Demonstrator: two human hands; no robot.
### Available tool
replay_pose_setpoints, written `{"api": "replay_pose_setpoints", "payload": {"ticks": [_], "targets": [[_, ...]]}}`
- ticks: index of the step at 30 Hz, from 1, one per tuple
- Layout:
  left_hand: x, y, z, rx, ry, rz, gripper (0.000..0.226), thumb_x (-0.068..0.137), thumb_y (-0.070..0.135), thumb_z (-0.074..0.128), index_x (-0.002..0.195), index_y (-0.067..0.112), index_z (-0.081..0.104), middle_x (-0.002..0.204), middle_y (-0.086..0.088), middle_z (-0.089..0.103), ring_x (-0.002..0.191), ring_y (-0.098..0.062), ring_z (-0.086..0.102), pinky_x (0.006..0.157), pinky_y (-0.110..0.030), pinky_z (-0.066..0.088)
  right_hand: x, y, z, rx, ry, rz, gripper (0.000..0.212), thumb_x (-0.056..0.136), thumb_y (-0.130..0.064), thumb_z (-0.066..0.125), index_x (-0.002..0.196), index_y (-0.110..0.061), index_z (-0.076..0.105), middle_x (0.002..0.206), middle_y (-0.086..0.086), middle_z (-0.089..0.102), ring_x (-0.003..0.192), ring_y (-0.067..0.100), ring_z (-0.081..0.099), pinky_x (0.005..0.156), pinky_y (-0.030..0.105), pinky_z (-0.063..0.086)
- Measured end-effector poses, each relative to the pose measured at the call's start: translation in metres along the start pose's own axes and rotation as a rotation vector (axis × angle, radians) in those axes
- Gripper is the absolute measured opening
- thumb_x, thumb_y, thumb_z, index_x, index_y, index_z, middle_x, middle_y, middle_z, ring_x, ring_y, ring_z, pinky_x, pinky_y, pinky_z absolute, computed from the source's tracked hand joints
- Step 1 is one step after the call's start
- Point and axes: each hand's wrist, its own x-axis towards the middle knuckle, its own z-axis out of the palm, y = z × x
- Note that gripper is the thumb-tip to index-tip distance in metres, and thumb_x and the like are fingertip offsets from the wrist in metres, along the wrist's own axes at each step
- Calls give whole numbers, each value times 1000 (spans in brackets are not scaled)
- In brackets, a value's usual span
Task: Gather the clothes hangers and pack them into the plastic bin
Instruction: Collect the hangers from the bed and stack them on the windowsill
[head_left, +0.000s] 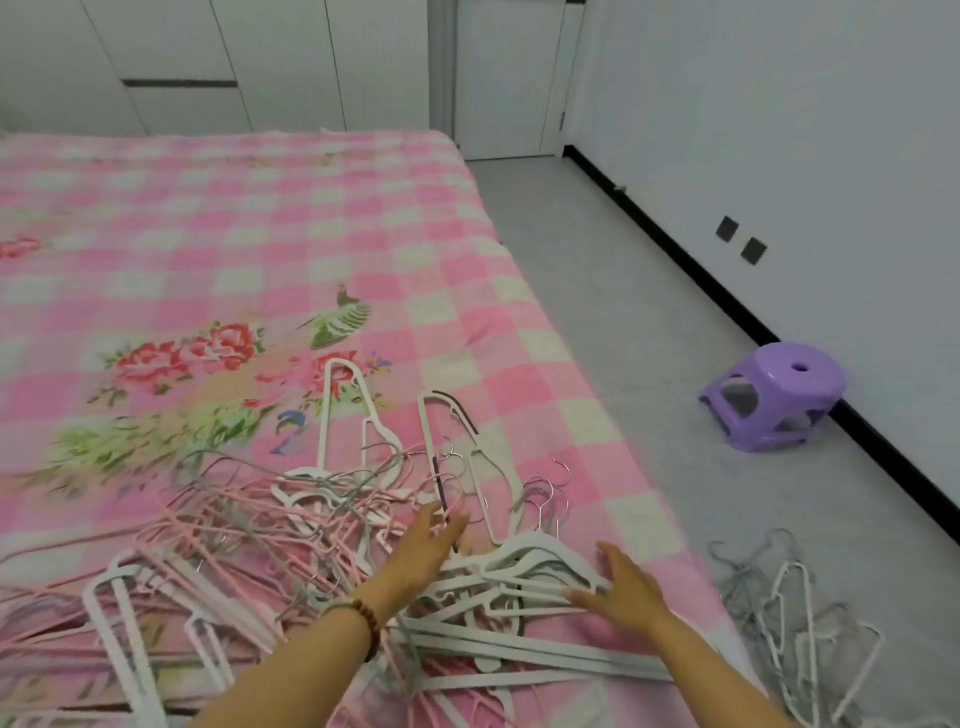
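Bed (260, 234) under pink checked floral cover, grey floor (623, 312), white walls, white wardrobe (208, 62), purple stool (769, 395)

A tangled heap of hangers (322, 525) crowds the near part of the bed (208, 234), hooks interlocked, while the far quilt lies open. On the floor (623, 364), a second hanger pile (779, 623) and a purple stool (774, 379) narrow the passage along the wall (779, 130).

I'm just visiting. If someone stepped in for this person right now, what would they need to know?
Left hand: fingers straight, reaching into the hanger pile on the bed.
Right hand: open, resting on the white hangers.
A few loose hangers lie on the floor beside the bed.
No plastic bin is in view.
Done: nothing visibly packed.
Left: gather every hanger and pack it.
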Motion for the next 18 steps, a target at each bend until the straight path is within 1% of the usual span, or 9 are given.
{"api": "replay_pose_setpoints", "payload": {"ticks": [2, 3, 6, 8, 10, 12, 14, 17, 18], "targets": [[5, -5, 10, -13, 20, -7, 66, 92, 52, 39, 146, 18, 21, 151, -3, 30, 134, -26, 37, 108, -39, 32, 2, 2, 4, -99, -36, -40, 95, 68, -62, 69, 143, -19, 28, 143, -1, 43, 129, 20, 44, 107, 31, 33], [7, -9, 14, -16, 28, -10, 66, 92, 52, 40, 145, 18, 22, 151, -3, 31, 134, -25, 36, 109, -39, 32, 5, 7, 7, -143, -31, -65, 89, 67, -58, 71, 139, -20, 33, 135, -2, 49, 122, 20, 48, 103, 30, 36], [9, -17, 21, -18, 73, -22, 63, 92, 52, 40, 144, 20, 25, 150, -2, 33, 132, -25, 39, 105, -36, 34, 3, 13, 10, -78, -117, -100, 58, 63, -49, 76, 108, -29, 44, 101, -11, 62, 93, 14, 58, 82, 27, 46], [8, -18, 22, -27, 117, -20, 61, 93, 51, 39, 143, 20, 26, 148, -2, 35, 130, -24, 41, 100, -34, 36, 1, 18, 7, -81, -173, -161, 36, 64, -46, 75, 86, -38, 49, 96, -9, 67, 91, 14, 63, 79, 27, 48], [4, -18, 21, -44, 167, 0, 62, 92, 52, 40, 142, 19, 28, 147, -3, 37, 129, -24, 42, 100, -35, 38, -3, 22, -2, -91, -168, -206, 26, 68, -48, 73, 72, -46, 47, 97, -9, 69, 93, 14, 63, 80, 27, 47], [1, -12, 19, -69, 206, 17, 62, 91, 52, 41, 141, 17, 31, 146, -3, 37, 129, -25, 42, 96, -33, 39, -8, 25, -13, -74, -148, -229, 30, 71, -46, 73, 72, -51, 44, 90, -16, 65, 90, 9, 60, 80, 26, 46], [-4, -3, 17, -90, 233, 45, 58, 92, 50, 41, 141, 20, 31, 144, -1, 37, 129, -24, 41, 91, -32, 39, -11, 30, -26, -7, -109, -220, 32, 68, -44, 76, 80, -51, 48, 88, -21, 63, 90, 5, 60, 82, 24, 48], [-7, 4, 12, -78, 247, 95, 53, 93, 48, 38, 140, 25, 33, 148, -1, 36, 132, -22, 38, 105, -38, 37, -9, 44, -45, 123, -17, -193, 44, 60, -51, 80, 98, -42, 59, 93, -17, 70, 89, 2, 64, 77, 21, 49], [-8, 7, 10, -79, 239, 89, 52, 94, 47, 37, 141, 25, 32, 149, 0, 34, 134, -23, 36, 105, -37, 35, -8, 48, -50, 157, 14, -187, 46, 60, -50, 81, 100, -39, 62, 90, -18, 70, 85, 1, 65, 73, 20, 49]]}}
